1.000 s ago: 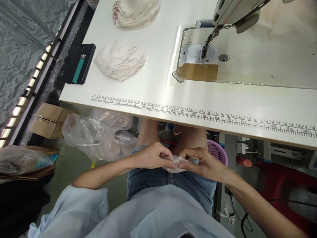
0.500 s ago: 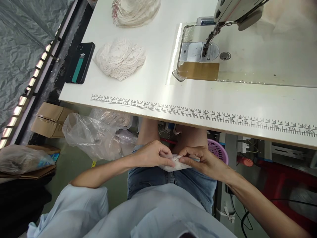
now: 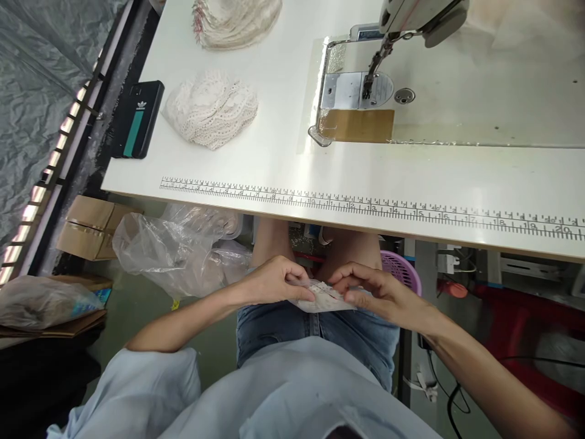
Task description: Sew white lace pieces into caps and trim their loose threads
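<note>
Above my lap, a small piece of white lace fabric (image 3: 325, 299) lies between my hands, its lacy upper edge spread out. My left hand (image 3: 276, 281) is closed on its left end, the thumb lying over the cloth and the fingers curled behind. At the right end is my right hand (image 3: 381, 294), its thumb and index finger curved and apart at the lace edge. Any contact of its other fingers with the cloth is hidden. A folded pile of white lace (image 3: 212, 113) sits on the white table (image 3: 274, 164), with a second cream fabric stack (image 3: 237, 21) behind it.
A sewing machine (image 3: 402, 24) stands at the right of the table, its presser foot (image 3: 367, 85) over a metal plate. A printed ruler runs along the front edge. A black phone (image 3: 138, 120) lies at left. Plastic bags (image 3: 169, 256), a carton (image 3: 91, 228) and a pink basket (image 3: 402, 271) are below.
My right thumb and index finger have moved apart from a pinch on the lace. More of the lace shows between my hands. The whole view has shifted slightly.
</note>
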A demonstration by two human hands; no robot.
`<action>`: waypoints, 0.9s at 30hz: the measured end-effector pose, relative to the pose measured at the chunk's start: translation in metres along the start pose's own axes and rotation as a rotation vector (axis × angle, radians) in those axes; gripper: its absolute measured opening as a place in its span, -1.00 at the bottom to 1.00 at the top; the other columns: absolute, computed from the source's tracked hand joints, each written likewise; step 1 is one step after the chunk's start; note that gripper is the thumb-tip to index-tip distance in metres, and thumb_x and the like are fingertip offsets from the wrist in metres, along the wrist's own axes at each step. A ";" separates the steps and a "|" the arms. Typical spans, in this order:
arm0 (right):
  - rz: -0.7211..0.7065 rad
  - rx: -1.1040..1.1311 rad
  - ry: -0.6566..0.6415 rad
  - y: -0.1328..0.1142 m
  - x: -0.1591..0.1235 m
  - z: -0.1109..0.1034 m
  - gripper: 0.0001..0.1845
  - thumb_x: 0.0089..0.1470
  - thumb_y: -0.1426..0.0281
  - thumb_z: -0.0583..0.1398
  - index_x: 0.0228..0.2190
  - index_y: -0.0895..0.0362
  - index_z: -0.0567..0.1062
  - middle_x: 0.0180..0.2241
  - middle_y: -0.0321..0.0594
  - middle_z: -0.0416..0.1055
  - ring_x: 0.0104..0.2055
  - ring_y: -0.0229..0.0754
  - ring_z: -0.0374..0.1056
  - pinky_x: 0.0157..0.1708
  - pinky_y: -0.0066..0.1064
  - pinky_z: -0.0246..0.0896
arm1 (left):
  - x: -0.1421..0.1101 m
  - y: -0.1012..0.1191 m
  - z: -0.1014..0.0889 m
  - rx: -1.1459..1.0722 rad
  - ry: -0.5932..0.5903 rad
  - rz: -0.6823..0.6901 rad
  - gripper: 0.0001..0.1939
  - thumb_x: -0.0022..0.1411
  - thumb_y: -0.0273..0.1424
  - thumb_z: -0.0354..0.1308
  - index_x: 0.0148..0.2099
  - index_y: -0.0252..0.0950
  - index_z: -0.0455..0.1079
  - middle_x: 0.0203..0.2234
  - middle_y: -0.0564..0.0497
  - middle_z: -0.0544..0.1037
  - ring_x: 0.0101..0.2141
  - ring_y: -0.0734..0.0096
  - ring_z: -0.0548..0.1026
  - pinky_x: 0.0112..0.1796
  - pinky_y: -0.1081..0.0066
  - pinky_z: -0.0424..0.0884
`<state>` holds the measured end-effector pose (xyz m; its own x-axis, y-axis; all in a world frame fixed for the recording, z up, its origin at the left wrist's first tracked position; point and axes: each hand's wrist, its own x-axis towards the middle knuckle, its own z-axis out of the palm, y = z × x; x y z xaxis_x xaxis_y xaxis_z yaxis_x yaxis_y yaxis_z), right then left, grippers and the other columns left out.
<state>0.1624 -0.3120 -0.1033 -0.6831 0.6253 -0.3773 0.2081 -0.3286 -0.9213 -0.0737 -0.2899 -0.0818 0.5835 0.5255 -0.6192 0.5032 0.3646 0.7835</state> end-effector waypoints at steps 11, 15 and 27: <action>-0.020 -0.037 0.054 0.006 0.012 0.021 -0.70 0.06 0.15 0.16 -0.35 0.15 0.44 -0.42 -0.27 0.38 -0.35 -0.23 0.26 -0.35 -0.43 0.15 | -0.001 0.003 0.007 0.067 0.006 0.046 -0.73 0.05 -0.26 0.22 -0.35 -0.41 0.48 -0.53 0.05 0.48 -0.48 0.52 0.38 -0.47 0.60 0.22; -0.016 -0.004 0.079 0.007 0.013 0.022 -0.72 0.09 0.19 0.15 -0.43 0.16 0.45 -0.50 -0.30 0.34 -0.42 -0.28 0.20 -0.42 -0.46 0.09 | -0.001 0.002 0.007 0.062 0.002 0.046 -0.73 0.05 -0.26 0.22 -0.32 -0.41 0.48 -0.49 0.03 0.52 -0.43 0.48 0.42 -0.42 0.59 0.26; -0.046 -0.040 0.089 0.000 0.013 0.019 -0.71 0.07 0.16 0.16 -0.41 0.15 0.45 -0.50 -0.30 0.33 -0.45 -0.29 0.18 -0.44 -0.47 0.10 | 0.000 -0.002 0.006 -0.119 -0.066 -0.027 -0.69 0.01 -0.25 0.26 -0.28 -0.41 0.50 -0.44 -0.03 0.57 -0.40 0.42 0.48 -0.41 0.56 0.32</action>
<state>0.1402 -0.3167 -0.1062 -0.6279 0.7002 -0.3398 0.2069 -0.2707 -0.9402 -0.0710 -0.2947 -0.0838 0.6135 0.4636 -0.6392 0.4423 0.4688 0.7646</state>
